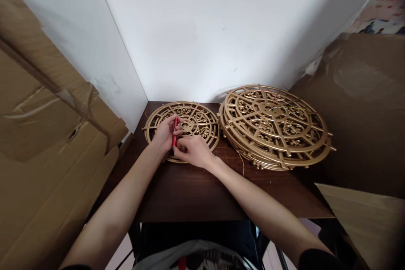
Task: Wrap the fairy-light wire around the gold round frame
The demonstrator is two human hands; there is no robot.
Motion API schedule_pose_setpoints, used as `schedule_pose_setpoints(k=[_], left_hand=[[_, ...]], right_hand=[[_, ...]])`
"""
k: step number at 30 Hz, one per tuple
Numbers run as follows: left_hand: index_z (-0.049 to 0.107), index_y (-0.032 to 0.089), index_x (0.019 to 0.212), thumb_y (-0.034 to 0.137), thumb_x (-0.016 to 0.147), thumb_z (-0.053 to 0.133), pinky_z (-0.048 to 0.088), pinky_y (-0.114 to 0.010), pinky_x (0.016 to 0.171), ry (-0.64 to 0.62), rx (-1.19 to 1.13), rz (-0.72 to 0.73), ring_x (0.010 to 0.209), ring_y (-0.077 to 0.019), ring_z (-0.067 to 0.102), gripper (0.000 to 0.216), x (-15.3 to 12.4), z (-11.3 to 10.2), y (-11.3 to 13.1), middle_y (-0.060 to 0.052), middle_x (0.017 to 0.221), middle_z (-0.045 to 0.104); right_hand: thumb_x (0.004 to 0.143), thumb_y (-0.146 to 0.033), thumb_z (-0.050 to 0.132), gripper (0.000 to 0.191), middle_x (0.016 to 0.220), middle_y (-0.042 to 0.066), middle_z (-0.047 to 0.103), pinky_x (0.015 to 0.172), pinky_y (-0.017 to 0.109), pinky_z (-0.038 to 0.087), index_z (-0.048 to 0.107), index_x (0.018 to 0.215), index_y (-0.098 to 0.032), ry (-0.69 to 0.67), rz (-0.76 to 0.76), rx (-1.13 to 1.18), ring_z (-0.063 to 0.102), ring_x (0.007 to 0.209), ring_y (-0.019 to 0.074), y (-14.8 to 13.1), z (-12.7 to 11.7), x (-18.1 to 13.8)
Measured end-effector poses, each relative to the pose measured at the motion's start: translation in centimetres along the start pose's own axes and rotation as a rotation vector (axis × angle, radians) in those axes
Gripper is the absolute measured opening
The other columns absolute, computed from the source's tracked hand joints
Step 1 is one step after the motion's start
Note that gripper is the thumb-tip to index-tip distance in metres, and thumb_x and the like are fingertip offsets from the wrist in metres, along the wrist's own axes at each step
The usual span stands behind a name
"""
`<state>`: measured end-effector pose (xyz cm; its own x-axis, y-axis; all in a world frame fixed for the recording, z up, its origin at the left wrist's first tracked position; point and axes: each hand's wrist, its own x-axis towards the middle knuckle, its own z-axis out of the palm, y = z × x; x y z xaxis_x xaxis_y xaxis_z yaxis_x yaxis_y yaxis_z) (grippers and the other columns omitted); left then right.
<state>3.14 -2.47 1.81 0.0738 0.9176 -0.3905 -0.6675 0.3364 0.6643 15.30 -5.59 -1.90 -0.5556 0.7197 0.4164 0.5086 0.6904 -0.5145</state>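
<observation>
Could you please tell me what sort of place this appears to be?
Probably a small workshop corner: a stack of gold openwork discs sits on a dark brown table, with large cardboard pieces on both sides.

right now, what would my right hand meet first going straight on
Probably the red tool in your left hand; its lower end is close to your right hand, though whether they touch is unclear.

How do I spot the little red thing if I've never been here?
Start at the dark brown table and find the flat gold disc left of the gold stack. Over that disc, the left hand holds a slim red thing, shaped like a pen. Its red body stands out against the disc's gold openwork.
</observation>
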Motion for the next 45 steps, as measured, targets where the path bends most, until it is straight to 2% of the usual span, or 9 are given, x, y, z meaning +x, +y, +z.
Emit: schedule_pose_setpoints(k=[6, 18, 26, 45], left_hand=[[0.049, 0.013, 0.073, 0.017, 0.084, 0.054, 0.025, -0.012, 0.031, 0.005, -0.016, 0.006, 0.039, -0.0031, 0.035, 0.013, 0.18, -0.18, -0.04, 0.001, 0.057, 0.048], [0.049, 0.013, 0.072, 0.018, 0.083, 0.055, 0.026, -0.012, 0.031, -0.006, 0.001, 0.002, 0.039, -0.0039, 0.035, 0.013, 0.25, -0.30, -0.06, 0.002, 0.055, 0.045], [0.049, 0.012, 0.071, 0.017, 0.089, 0.043, 0.026, -0.011, 0.031, -0.015, 0.032, 0.000, 0.037, -0.0035, 0.033, 0.020, 0.21, -0.27, -0.05, 0.001, 0.052, 0.043], [0.047, 0.012, 0.071, 0.015, 0.090, 0.042, 0.026, -0.010, 0.030, -0.014, -0.045, -0.026, 0.038, -0.0031, 0.034, 0.020, -0.11, 0.11, 0.26, -0.001, 0.056, 0.046]], right_hand=[[0.083, -0.026, 0.055, 0.025, 0.059, -0.002, 0.058, 0.058, 0.021, 0.029, 0.055, 0.059, -0.016, -0.010, 0.019, 0.005, 0.048, 0.055, 0.0081, -0.07, -0.09, -0.08], [0.084, -0.026, 0.056, 0.025, 0.061, -0.002, 0.060, 0.058, 0.021, 0.029, 0.057, 0.060, -0.016, -0.025, 0.013, -0.010, 0.046, 0.055, 0.0079, -0.02, -0.03, -0.05], [0.083, -0.026, 0.056, 0.025, 0.061, -0.002, 0.058, 0.058, 0.021, 0.029, 0.056, 0.059, -0.017, -0.017, 0.010, -0.003, 0.045, 0.055, 0.0082, -0.04, -0.12, -0.04], [0.084, -0.025, 0.055, 0.027, 0.059, -0.002, 0.059, 0.056, 0.021, 0.029, 0.054, 0.058, -0.017, 0.024, -0.041, -0.001, 0.048, 0.054, 0.0076, 0.19, 0.07, -0.26]])
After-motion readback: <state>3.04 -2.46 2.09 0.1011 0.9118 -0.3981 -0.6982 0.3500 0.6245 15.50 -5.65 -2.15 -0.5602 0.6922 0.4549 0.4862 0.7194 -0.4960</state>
